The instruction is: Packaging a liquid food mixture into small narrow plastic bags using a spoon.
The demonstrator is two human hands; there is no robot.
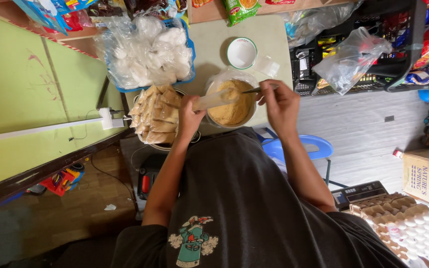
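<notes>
Brown powder (232, 106) fills a round metal bowl (250, 118) lined with clear plastic, and this bowl stands on the pale bench (209, 49) right before me, between my two hands. My left hand (189, 119) is on the left side of the bowl. Its grip is clenched around a small clear plastic bag (214, 99), which I hold almost level, with its open end over the powder. The left forearm comes up from my body with the elbow bent and held close, and the wrist is turned a little inward.

My right hand (280, 104) is at the right side of the bowl, slightly higher than the rim. Its fingers are pinched on the handle of a metal spoon (256, 90), and the spoon points left, toward the bag, above the powder. The right forearm reaches forward from the near right, also bent at the elbow.

Left of the bowl, touching my left hand, is a pan full of small filled brown packets (156, 114). Farther on the bench stands an empty white cup with a green rim (241, 53), and at far left a blue basket (190, 54) holds bags of white pieces.
</notes>
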